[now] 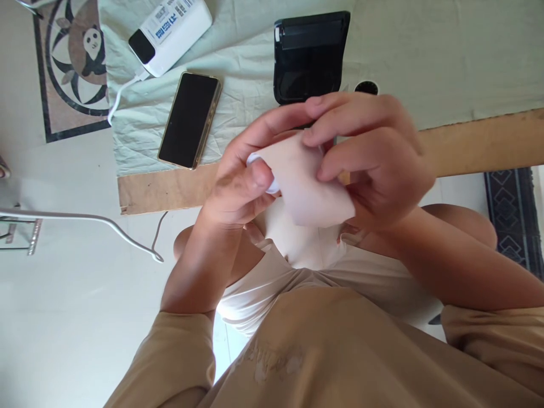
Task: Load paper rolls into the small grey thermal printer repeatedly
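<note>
My left hand (240, 175) is wrapped round a small white paper roll (293, 178), with the thumb pressed on its end. A loose strip of the roll's paper curls down to the right, over my lap. The fingers of my right hand (374, 147) are bent and pinch this strip near its upper right side. Both hands are held above the front edge of the table. Just beyond them lies a black plastic device (310, 56), seemingly with its lid open; its lower end is partly hidden by my fingers.
A phone (189, 120) and a white power bank (174, 34) with a white cable (123, 90) lie on the pale green tablecloth (446, 62). A small dark round object (366, 88) sits behind my right hand. The wooden table edge (480, 141) runs across in front of me.
</note>
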`<state>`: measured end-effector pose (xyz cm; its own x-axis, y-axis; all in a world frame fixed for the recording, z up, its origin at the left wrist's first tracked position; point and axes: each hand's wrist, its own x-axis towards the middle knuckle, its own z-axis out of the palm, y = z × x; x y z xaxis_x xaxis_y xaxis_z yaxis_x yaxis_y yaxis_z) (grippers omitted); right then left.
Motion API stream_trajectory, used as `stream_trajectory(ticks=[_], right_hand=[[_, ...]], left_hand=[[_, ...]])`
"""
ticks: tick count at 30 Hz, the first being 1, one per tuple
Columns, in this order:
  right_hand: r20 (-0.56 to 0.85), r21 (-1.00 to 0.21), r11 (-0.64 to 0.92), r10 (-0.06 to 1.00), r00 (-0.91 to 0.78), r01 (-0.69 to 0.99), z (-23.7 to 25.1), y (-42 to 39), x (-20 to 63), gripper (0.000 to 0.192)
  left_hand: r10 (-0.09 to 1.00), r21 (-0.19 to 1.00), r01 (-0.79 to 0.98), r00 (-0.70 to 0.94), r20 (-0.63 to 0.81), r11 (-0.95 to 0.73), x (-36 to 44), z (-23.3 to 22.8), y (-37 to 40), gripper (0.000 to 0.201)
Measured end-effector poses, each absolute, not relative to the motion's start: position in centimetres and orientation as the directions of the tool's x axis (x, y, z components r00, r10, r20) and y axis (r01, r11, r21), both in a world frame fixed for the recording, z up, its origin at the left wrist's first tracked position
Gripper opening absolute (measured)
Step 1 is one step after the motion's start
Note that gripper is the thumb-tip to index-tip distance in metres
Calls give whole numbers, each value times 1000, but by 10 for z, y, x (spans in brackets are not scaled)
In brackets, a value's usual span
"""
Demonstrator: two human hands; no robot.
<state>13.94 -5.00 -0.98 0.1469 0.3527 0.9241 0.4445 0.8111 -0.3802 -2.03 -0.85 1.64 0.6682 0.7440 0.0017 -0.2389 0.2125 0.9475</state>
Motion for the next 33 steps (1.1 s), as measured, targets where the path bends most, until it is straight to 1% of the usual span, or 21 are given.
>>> stream_trajectory(ticks=[1,3,5,8,11,13,15,17,19,21,23,25,29,30,33], right_hand=[[918,-397,806,355,177,439,-10,-49,141,22],[897,-440,793,403,179,421,-9,-48,145,23],[885,-461,783,440,152,417,-9,-49,149,26],[903,-430,795,393,176,428,-9,-49,150,29],[904,-426,788,361,227,444,-10,-48,148,33],[907,-419,784,345,240,458,-12,-46,150,31],[929,-370,797,330,168,478,-13,-46,157,26],[947,-295,813,319,40,503,-14,-47,164,26],[950,-248,812,311,-33,528,-15,-48,170,27],[950,-250,807,311,-26,535,-15,-49,172,27],[947,-264,807,320,-16,529,-14,-48,169,27],[951,-259,810,310,-9,526,-14,-47,164,25],[950,-297,807,302,77,510,-16,-43,161,21],[952,-292,815,298,69,500,-16,-43,162,24],[949,-256,832,312,-34,492,-17,-46,166,33]], left_hand=[[737,934,-269,675,9,235,-20,17,-7,70],[711,906,-318,703,28,279,-20,19,-5,67],[723,915,-315,690,37,254,-20,19,-3,67],[774,928,-315,631,46,201,-20,19,-1,68],[811,915,-339,585,24,218,-21,20,1,68],[841,900,-382,540,32,211,-20,21,3,67],[858,893,-403,512,39,199,-19,21,3,66],[868,881,-438,491,69,178,-17,21,3,64],[870,872,-464,482,102,155,-15,20,3,60],[871,882,-465,461,169,75,-16,19,3,56],[851,913,-407,475,224,-13,-18,19,3,53],[828,919,-385,487,278,-83,-21,18,3,50],[800,922,-377,523,294,-92,-26,18,4,49],[799,920,-380,524,297,-93,-26,19,5,49],[806,921,-383,522,279,-71,-26,21,6,51]])
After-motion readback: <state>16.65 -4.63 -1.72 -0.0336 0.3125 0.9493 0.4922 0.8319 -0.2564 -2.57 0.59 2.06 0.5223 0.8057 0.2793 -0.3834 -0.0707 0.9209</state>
